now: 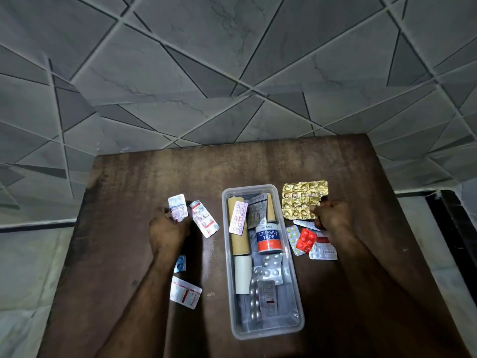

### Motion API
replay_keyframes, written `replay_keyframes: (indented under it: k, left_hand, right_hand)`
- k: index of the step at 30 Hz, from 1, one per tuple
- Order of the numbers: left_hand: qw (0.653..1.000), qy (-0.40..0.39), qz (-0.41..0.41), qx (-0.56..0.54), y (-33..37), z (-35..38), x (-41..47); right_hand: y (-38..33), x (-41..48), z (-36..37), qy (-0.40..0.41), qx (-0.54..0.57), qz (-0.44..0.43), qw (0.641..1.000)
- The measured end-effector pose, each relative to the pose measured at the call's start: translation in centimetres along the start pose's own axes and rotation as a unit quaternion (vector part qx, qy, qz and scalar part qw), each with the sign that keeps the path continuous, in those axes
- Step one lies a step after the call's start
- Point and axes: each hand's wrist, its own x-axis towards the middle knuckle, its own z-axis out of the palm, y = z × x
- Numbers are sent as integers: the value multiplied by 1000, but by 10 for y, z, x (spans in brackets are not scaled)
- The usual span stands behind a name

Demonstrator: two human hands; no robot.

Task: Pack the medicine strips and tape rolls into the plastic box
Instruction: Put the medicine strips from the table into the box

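Inside, plastic box point(289, 301) holds tape rolls point(268, 239) and medicine strips point(260, 288).

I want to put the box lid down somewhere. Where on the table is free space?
Free: the far strip of the wooden table between the tiled wall and the plastic box, and the near right part beside the box. Crowded: left of the box, where the left hand holds strips, and right of it, around the gold strip and red strip.

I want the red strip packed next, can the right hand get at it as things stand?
Probably yes. The red strip lies on top of the pile just beside the right hand, nothing covering it. But that hand is gripping the gold strip, so it would likely need to drop that first.
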Motion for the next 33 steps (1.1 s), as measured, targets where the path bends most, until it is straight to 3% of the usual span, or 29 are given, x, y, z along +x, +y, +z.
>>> replay_keyframes:
  k: [5, 11, 20, 24, 29, 33]
  left_hand:
    - [997, -40, 51, -51, 25, -6, -41]
    - [980, -134, 148, -19, 47, 3, -117]
    - [944, -160, 237, 167, 44, 23, -169]
    - [920, -176, 256, 241, 43, 28, -184]
    - [914, -187, 240, 267, 36, 35, -194]
    - [909, -191, 235, 288, 30, 42, -193]
  right_hand:
    - [-24, -26, -24, -17, 146, 29, 989]
    - [-50, -72, -20, -107, 206, -2, 973]
    - [-35, -97, 29, -181, 49, -38, 982]
    - [-34, -100, 38, -181, -3, -51, 982]
    - [-36, -101, 45, -166, -51, -76, 982]
    - [-32, -102, 50, -116, -155, -154, 969]
